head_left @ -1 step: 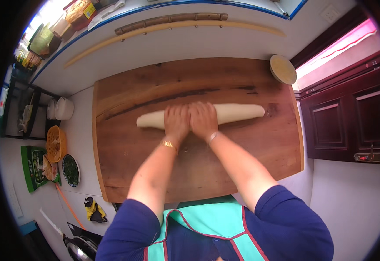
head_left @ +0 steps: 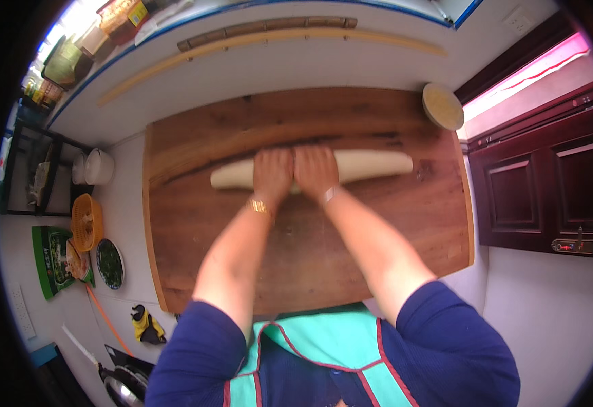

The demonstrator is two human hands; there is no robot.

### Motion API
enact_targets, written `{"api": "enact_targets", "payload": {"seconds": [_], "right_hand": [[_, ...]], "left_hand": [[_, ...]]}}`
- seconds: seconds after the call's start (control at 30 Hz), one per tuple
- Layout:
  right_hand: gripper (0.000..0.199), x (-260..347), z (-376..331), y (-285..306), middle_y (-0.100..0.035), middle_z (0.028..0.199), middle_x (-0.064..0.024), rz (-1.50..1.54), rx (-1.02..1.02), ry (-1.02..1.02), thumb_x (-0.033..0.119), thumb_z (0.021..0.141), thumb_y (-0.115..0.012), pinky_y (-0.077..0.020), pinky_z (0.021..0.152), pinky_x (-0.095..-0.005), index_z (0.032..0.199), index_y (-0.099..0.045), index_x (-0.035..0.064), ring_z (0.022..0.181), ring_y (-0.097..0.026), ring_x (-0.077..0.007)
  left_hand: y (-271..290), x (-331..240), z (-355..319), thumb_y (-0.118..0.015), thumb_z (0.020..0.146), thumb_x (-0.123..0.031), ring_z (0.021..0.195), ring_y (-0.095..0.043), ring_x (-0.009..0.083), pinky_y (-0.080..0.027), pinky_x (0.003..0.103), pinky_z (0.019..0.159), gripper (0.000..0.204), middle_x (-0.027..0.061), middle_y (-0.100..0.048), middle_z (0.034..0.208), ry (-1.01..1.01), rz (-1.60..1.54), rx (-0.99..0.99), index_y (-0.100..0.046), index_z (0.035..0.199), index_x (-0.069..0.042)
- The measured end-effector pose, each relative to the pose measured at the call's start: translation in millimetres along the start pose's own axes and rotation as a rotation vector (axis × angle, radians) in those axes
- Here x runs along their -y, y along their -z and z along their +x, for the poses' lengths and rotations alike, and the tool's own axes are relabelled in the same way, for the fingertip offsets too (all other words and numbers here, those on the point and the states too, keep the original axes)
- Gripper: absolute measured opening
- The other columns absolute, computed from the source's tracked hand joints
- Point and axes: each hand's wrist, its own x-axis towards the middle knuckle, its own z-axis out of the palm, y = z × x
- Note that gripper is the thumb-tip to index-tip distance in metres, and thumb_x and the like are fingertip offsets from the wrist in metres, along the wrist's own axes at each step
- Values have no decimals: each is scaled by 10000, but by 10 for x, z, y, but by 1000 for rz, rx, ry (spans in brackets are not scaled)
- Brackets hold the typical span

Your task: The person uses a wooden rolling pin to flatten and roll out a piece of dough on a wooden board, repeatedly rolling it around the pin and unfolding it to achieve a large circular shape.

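A long pale dough roll (head_left: 374, 164) lies crosswise on a large brown wooden board (head_left: 391, 230). My left hand (head_left: 273, 173) and my right hand (head_left: 317, 169) rest palm-down side by side on the middle of the roll and cover that part. Both ends of the roll stick out past my hands. Each wrist carries a bracelet. My forearms come up from the lower edge, with blue sleeves and a teal apron below them.
A round tan disc (head_left: 442, 105) sits at the board's far right corner. A long thin wooden stick (head_left: 276, 42) lies on the white counter behind. At left are white pots (head_left: 96, 166), an orange basket (head_left: 86, 220) and a green dish (head_left: 110, 263). A dark cabinet (head_left: 547, 197) stands at right.
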Motion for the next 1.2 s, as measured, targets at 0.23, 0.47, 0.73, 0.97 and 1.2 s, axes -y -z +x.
{"api": "enact_targets", "payload": {"seconds": [0.23, 0.47, 0.73, 0.97, 1.2], "right_hand": [[354, -568, 138, 167, -561, 1257, -107, -27, -599, 56, 237, 865, -524, -306, 1073, -428, 1194, -589, 123, 1268, -452, -269], [177, -1021, 1183, -77, -668, 810, -68, -53, -225, 11, 264, 806, -568, -448, 802, -443, 756, -660, 122, 817, -617, -245], [369, -1128, 1688, -4, -679, 795, -148, -35, -166, -33, 303, 923, -439, -493, 712, -469, 791, -687, 65, 742, -632, -342], [432, -1123, 460, -454, -692, 864, -151, 23, -71, -155, 303, 941, -366, -484, 747, -485, 788, -688, 60, 811, -642, -348], [257, -181, -2054, 219, -646, 799, -91, 82, -60, -132, 262, 880, -464, -452, 721, -440, 743, -633, 126, 823, -602, -277]], "left_hand": [[56, 544, 315, -570, 859, -243, 972, -573, 310, -414, 455, 877, 191, 111, -636, 984, 38, 150, -351, -644, 957, -96], [-126, 978, 1059, -536, 898, -267, 942, -587, 324, -440, 479, 834, 228, 107, -646, 984, 353, -58, 284, -635, 1009, -95], [-366, 1145, 1596, -458, 944, -316, 714, -629, 347, -502, 474, 660, 377, 148, -667, 754, 244, 75, -34, -667, 743, -76], [-7, 509, 396, -432, 950, -330, 758, -652, 351, -522, 475, 707, 402, 157, -689, 822, 279, -31, 122, -686, 785, -65], [572, -444, -1586, -538, 872, -216, 737, -629, 317, -514, 465, 627, 204, 123, -655, 783, 99, -128, 131, -658, 761, -95]]}}
